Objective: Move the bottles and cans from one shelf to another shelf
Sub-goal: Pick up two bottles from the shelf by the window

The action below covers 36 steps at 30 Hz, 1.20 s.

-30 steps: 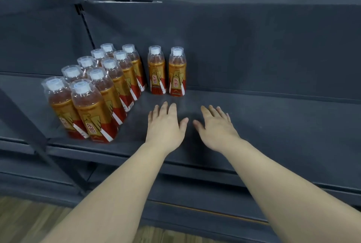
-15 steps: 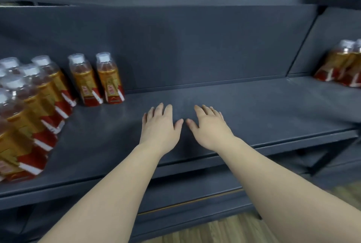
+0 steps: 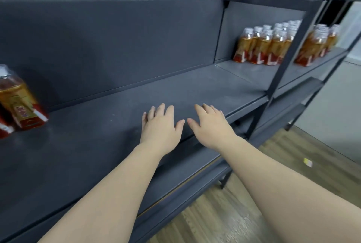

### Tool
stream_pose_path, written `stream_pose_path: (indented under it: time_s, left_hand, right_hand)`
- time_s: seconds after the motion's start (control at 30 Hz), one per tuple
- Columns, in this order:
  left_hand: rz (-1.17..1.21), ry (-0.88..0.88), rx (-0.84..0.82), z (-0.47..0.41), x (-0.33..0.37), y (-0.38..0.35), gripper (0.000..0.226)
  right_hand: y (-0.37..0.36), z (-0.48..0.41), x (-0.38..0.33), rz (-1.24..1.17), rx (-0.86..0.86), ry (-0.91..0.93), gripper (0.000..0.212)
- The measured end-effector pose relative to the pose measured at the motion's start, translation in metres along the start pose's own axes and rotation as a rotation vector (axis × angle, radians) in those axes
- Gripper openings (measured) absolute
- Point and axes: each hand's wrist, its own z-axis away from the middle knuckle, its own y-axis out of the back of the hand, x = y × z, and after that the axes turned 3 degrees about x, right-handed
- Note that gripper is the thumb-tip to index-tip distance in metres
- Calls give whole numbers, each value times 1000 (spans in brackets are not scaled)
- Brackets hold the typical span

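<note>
While both hands lie palm-down over the dark grey shelf (image 3: 93, 141), neither holds anything. The left hand (image 3: 160, 126) and the right hand (image 3: 212, 128) sit side by side, thumbs nearly meeting, fingers (image 3: 160, 110) straight and slightly spread. Whether the palms touch the shelf or hover just above it cannot be told.

The nearest bottle (image 3: 18, 98), amber with a red-and-gold label, stands at the far left edge of the view, blurred and well apart from the left hand; a second bottle (image 3: 4, 129) beside it is cut off by the frame. Off to the right, past a joint in the back panel (image 3: 117, 47), a cluster of bottles (image 3: 267, 46) stands upright on the next shelf section (image 3: 250, 72), and beyond a dark upright post (image 3: 287, 53) stands a further cluster (image 3: 316, 45) — both well apart from the right hand. Wood-grain floor (image 3: 224, 213) shows below, with a small yellow scrap (image 3: 308, 162) lying on it.
</note>
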Motion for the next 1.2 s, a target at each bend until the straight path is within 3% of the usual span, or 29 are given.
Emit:
stream_pose_path:
  time_s: [0.6, 1.2]
  left_hand:
    - [15, -486, -79, -19, 235, -68, 61]
    - [-20, -693, -84, -54, 423, -124, 61]
  right_hand:
    - [74, 97, 215, -13, 97, -479, 64]
    - [121, 121, 396, -38, 132, -658, 65]
